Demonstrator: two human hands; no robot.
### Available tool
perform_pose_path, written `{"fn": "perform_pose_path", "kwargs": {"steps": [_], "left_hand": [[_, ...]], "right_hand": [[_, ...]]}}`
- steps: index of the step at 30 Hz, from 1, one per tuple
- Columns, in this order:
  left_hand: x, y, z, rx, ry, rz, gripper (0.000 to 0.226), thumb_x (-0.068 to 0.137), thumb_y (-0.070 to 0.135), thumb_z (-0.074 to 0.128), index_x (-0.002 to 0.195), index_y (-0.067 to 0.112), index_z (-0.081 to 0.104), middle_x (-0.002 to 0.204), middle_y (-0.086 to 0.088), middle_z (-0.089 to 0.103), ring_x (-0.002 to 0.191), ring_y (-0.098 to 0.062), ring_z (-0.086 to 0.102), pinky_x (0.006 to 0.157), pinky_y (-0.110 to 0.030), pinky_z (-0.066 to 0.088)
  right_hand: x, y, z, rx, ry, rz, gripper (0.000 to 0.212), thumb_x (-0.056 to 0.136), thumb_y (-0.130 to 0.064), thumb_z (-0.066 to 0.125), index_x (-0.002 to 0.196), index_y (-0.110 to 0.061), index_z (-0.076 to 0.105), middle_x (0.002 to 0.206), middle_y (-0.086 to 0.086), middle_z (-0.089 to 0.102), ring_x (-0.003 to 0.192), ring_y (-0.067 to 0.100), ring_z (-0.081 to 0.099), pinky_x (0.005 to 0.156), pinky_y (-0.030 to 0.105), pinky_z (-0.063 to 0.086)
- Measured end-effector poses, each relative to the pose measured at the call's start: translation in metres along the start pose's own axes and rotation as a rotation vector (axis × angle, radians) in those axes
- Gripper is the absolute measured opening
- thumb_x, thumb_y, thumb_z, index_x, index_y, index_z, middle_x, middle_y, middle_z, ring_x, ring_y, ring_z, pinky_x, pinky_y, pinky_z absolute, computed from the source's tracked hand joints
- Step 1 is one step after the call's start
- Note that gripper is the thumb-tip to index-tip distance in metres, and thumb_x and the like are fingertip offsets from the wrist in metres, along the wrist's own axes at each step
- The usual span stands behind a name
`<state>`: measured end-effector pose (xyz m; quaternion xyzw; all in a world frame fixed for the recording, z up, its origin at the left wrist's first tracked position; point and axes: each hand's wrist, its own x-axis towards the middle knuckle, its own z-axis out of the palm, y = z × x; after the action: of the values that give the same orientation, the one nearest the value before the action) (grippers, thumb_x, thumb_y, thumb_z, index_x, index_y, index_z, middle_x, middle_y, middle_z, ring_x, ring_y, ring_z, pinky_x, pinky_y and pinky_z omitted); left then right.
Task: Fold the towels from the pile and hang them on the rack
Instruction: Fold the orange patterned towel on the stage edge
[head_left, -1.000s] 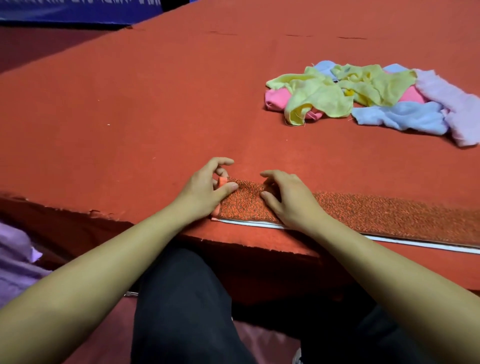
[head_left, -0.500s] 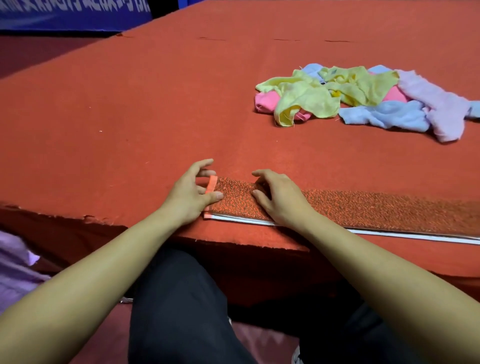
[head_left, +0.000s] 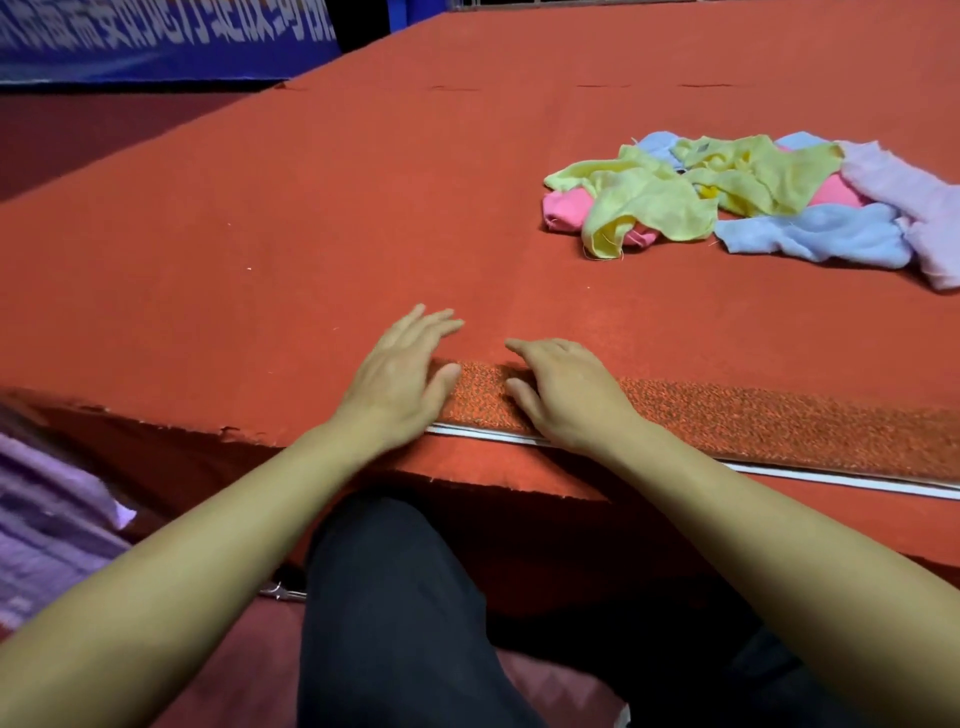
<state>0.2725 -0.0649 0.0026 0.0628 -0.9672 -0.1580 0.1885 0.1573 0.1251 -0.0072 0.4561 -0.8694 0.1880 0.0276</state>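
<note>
Left hand (head_left: 400, 374): lying flat on the red tabletop (head_left: 311, 208), fingers straight and spread, gripping nothing; its thumb is touching the left end of the speckled orange strip (head_left: 727, 415). The fingers are showing some motion blur.
Right hand (head_left: 566, 389): resting palm down on the strip just beside the left hand, fingers relaxed and only slightly bent, holding nothing; the fingertips' far side is being hidden by the hand itself.
Speckled orange strip: running along the near edge of the tabletop with a white border (head_left: 831, 475) below it, and being cut off at the right edge of the view. Whether it is a towel or part of the covering is hard to tell.
Towel pile (head_left: 727, 197): sitting crumpled at the far right of the tabletop, well apart from both hands; yellow, pink, light blue and pale lilac pieces are overlapping, and the lilac one is being cropped by the frame.
Lilac cloth (head_left: 47, 519): lying low at the left, blurred and partly out of view.
Dark trousers (head_left: 395, 613): filling the space between the forearms.
Blue banner (head_left: 156, 36): stretching along the top left, its white lettering unreadable.
</note>
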Motion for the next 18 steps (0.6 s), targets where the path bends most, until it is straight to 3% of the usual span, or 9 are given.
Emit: {"fn": "perform_pose_path", "kwargs": {"steps": [3, 6, 9, 12, 18], "left_hand": [[-0.001, 0.01, 0.011, 0.176, -0.298, 0.049, 0.057, 0.101, 0.05, 0.029, 0.155, 0.033, 0.018, 0.164, 0.007, 0.012, 0.152, -0.017, 0.0, 0.123, -0.041, 0.0], [-0.005, 0.006, 0.018, 0.278, -0.503, -0.021, 0.068, 0.094, 0.065, 0.011, 0.155, 0.038, -0.002, 0.165, 0.007, -0.003, 0.151, -0.014, -0.011, 0.123, -0.044, -0.002], [-0.001, 0.009, 0.013, 0.324, -0.546, -0.023, 0.07, 0.092, 0.067, 0.006, 0.154, 0.038, -0.009, 0.164, 0.008, -0.007, 0.15, -0.014, -0.014, 0.122, -0.049, -0.007], [0.007, 0.028, 0.01, 0.405, -0.426, 0.088, 0.074, 0.089, 0.067, 0.002, 0.154, 0.033, -0.012, 0.164, 0.008, -0.006, 0.15, -0.016, -0.013, 0.119, -0.055, -0.012], [0.037, 0.106, 0.048, 0.244, -0.418, 0.258, 0.071, 0.093, 0.059, 0.009, 0.156, 0.029, -0.003, 0.164, 0.008, -0.008, 0.15, -0.014, -0.016, 0.121, -0.05, -0.008]], "right_hand": [[-0.004, 0.002, -0.001, -0.11, -0.105, 0.04, 0.059, 0.1, -0.054, 0.03, 0.154, -0.031, 0.023, 0.159, -0.003, 0.031, 0.148, 0.025, 0.02, 0.121, 0.053, 0.009], [-0.011, 0.006, 0.003, -0.134, -0.215, 0.076, 0.064, 0.098, -0.063, 0.018, 0.155, -0.036, 0.013, 0.163, -0.006, 0.017, 0.152, 0.022, 0.008, 0.121, 0.055, -0.002], [-0.012, 0.01, 0.0, -0.095, -0.228, 0.096, 0.065, 0.097, -0.065, 0.018, 0.155, -0.038, 0.01, 0.165, -0.006, 0.011, 0.152, 0.021, 0.003, 0.12, 0.054, -0.004], [-0.019, 0.021, -0.015, -0.102, -0.206, 0.137, 0.065, 0.097, -0.065, 0.019, 0.155, -0.039, 0.007, 0.165, -0.005, 0.003, 0.152, 0.023, -0.002, 0.12, 0.055, -0.007], [-0.068, 0.072, -0.04, -0.201, -0.228, 0.29, 0.066, 0.096, -0.066, 0.018, 0.155, -0.04, 0.005, 0.165, -0.007, -0.006, 0.152, 0.023, -0.007, 0.117, 0.059, -0.01]]}}
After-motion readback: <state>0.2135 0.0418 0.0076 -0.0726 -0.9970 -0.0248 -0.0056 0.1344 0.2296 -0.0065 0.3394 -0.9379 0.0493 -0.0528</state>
